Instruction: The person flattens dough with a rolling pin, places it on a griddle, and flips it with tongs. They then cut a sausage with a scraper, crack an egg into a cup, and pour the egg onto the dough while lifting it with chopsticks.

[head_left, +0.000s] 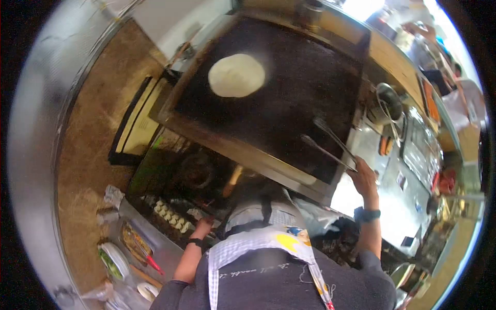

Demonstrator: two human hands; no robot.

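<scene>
My right hand point(365, 178) is closed around the handle end of metal tongs point(336, 138), whose two arms spread apart over the dark griddle point(289, 108). Nothing sits between the tongs' tips. A pale round flatbread point(236, 76) lies flat toward the griddle's far left, well away from the tongs. Low on the left, my left hand point(205, 225) is beside rows of small white dough balls point(172, 217). Its fingers are small and blurred, so their grip does not show clearly.
A wooden handle point(235, 178) shows below the griddle's front edge. On the right stand a metal pot point(388, 103) and a shiny steel counter point(403, 206). A tray with a red-handled utensil point(153, 264) and a bowl of greens point(113, 262) are at lower left. People are in the far right background.
</scene>
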